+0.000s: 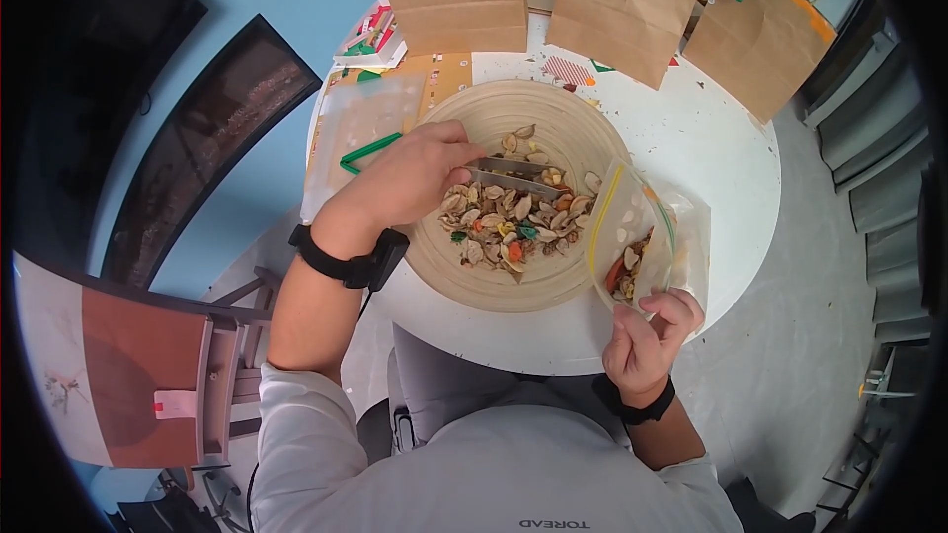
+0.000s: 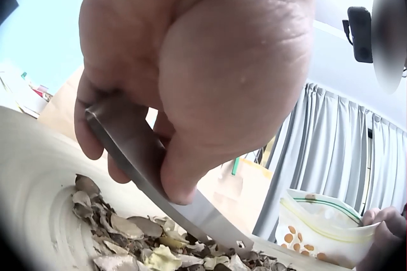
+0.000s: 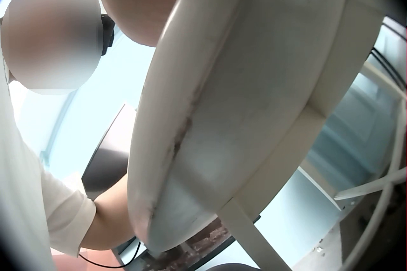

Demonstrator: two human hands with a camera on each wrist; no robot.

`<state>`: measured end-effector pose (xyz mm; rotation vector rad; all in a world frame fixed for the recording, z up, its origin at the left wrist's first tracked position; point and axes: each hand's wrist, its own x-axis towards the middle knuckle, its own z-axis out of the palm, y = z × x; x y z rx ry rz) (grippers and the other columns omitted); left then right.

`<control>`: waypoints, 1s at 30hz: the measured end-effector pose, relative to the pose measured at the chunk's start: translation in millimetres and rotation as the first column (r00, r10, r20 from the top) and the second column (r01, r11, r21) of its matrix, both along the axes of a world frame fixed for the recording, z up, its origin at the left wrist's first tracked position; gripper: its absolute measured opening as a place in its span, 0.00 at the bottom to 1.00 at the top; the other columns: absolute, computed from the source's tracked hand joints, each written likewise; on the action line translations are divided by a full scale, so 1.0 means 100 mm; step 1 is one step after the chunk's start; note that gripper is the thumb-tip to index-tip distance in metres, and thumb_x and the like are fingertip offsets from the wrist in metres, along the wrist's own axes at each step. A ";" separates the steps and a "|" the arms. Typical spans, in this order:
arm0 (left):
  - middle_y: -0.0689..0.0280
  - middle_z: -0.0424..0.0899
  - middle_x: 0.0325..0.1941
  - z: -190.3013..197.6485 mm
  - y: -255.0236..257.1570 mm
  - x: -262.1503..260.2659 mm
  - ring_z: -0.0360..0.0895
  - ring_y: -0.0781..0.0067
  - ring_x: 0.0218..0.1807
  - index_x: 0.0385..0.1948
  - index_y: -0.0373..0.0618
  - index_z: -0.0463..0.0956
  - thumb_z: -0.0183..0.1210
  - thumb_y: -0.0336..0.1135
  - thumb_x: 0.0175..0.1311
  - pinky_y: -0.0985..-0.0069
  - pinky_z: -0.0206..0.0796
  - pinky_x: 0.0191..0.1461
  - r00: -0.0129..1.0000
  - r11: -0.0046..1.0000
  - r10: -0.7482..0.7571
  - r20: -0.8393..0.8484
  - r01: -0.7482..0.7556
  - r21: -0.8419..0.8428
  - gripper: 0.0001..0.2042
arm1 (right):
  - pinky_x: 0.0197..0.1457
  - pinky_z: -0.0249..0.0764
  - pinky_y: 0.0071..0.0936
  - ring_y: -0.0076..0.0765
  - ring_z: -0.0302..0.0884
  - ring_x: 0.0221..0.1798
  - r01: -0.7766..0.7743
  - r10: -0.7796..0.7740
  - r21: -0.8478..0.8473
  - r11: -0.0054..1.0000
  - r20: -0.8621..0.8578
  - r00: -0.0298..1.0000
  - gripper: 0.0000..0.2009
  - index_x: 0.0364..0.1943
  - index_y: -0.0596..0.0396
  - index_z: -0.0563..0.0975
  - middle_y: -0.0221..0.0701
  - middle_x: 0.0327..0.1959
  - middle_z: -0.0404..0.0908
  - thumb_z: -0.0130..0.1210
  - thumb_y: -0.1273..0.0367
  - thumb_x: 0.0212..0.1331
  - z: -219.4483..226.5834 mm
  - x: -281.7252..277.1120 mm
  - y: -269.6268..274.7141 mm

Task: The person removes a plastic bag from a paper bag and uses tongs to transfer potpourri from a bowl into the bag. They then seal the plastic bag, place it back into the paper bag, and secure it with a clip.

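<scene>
My left hand (image 1: 420,166) holds metal tongs (image 1: 515,181) over the round wooden tray (image 1: 441,271). Their tips reach into a heap of dried petals and leaves (image 1: 491,239), with orange and green bits among them. In the left wrist view the thumb and fingers pinch the tongs (image 2: 137,147) from both sides. At the tray's right edge, my right hand (image 1: 647,343) grips the lower edge of a clear zip bag (image 1: 632,212), its mouth facing the tray. Some dried pieces lie inside this bag. The right wrist view shows mainly the table's underside.
Three brown paper bags (image 1: 454,0) stand along the table's back edge. A white box (image 1: 373,37) of small items sits at the back left. Near it lie a translucent sheet (image 1: 346,123) and a green clip (image 1: 370,149). Crumbs dot the white table (image 1: 731,168).
</scene>
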<state>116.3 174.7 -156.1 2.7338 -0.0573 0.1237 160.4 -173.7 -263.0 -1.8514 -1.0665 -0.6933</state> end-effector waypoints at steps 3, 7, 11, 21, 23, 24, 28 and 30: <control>0.58 0.83 0.45 -0.05 -0.03 -0.03 0.81 0.50 0.50 0.50 0.40 0.85 0.65 0.24 0.65 0.60 0.74 0.52 0.999 0.999 0.045 0.014 -0.045 -0.014 0.13 | 0.62 0.68 0.42 0.51 0.65 0.56 0.006 -0.006 -0.013 1.000 0.000 1.000 0.18 0.42 0.43 0.86 0.34 0.50 0.73 0.62 0.79 0.45 0.02 0.00 0.00; 0.58 0.83 0.46 -0.07 -0.03 -0.11 0.82 0.50 0.50 0.51 0.40 0.85 0.66 0.24 0.64 0.60 0.75 0.52 0.995 0.998 0.066 0.076 -0.067 0.020 0.13 | 0.62 0.67 0.42 0.51 0.66 0.57 0.001 -0.001 -0.025 1.000 0.001 1.000 0.18 0.42 0.43 0.86 0.34 0.50 0.73 0.62 0.79 0.46 0.02 0.00 0.00; 0.57 0.83 0.47 -0.03 -0.02 -0.19 0.82 0.50 0.50 0.51 0.40 0.85 0.66 0.24 0.64 0.61 0.75 0.52 0.987 0.995 0.099 0.129 -0.098 -0.018 0.13 | 0.63 0.67 0.42 0.51 0.66 0.57 0.002 -0.002 -0.019 1.000 -0.006 1.000 0.18 0.43 0.43 0.86 0.34 0.50 0.73 0.63 0.79 0.46 0.02 0.00 0.02; 0.55 0.82 0.46 0.29 -0.50 -0.33 0.80 0.48 0.48 0.52 0.38 0.83 0.66 0.23 0.63 0.62 0.74 0.50 0.940 0.999 0.047 0.337 -0.049 -0.001 0.15 | 0.62 0.67 0.42 0.50 0.68 0.55 0.027 -0.028 -0.017 0.999 -0.021 0.999 0.15 0.40 0.45 0.87 0.34 0.49 0.74 0.65 0.79 0.46 0.03 -0.01 0.06; 0.55 0.81 0.48 0.27 -0.48 -0.31 0.80 0.47 0.48 0.53 0.38 0.81 0.65 0.22 0.64 0.61 0.74 0.50 0.944 0.993 0.118 0.309 -0.121 -0.008 0.15 | 0.62 0.67 0.43 0.51 0.68 0.55 0.024 -0.025 -0.014 1.000 -0.029 0.999 0.15 0.40 0.46 0.87 0.34 0.49 0.74 0.65 0.78 0.46 0.02 0.00 0.05; 0.55 0.80 0.48 0.26 -0.46 -0.32 0.80 0.46 0.49 0.53 0.38 0.80 0.65 0.22 0.65 0.60 0.73 0.50 0.944 0.987 0.153 0.294 -0.158 -0.008 0.15 | 0.62 0.67 0.43 0.51 0.68 0.56 0.023 -0.023 -0.016 1.000 -0.033 0.999 0.15 0.40 0.46 0.87 0.34 0.49 0.74 0.65 0.78 0.46 0.01 -0.01 0.05; 0.53 0.79 0.50 0.20 -0.41 -0.53 0.81 0.43 0.48 0.54 0.39 0.77 0.63 0.25 0.67 0.56 0.73 0.48 0.962 0.969 0.240 0.129 -0.246 0.033 0.15 | 0.62 0.67 0.43 0.51 0.67 0.56 0.024 -0.025 -0.023 0.999 -0.030 0.999 0.14 0.40 0.47 0.87 0.35 0.50 0.74 0.65 0.78 0.47 0.03 0.01 0.04; 0.52 0.79 0.49 0.17 -0.46 -0.64 0.81 0.42 0.47 0.53 0.40 0.76 0.63 0.28 0.68 0.55 0.73 0.47 0.959 0.956 0.281 0.039 -0.283 0.074 0.14 | 0.62 0.67 0.43 0.51 0.67 0.56 0.019 -0.020 -0.033 0.999 -0.028 0.999 0.14 0.40 0.47 0.87 0.35 0.50 0.73 0.65 0.77 0.48 0.03 0.00 0.03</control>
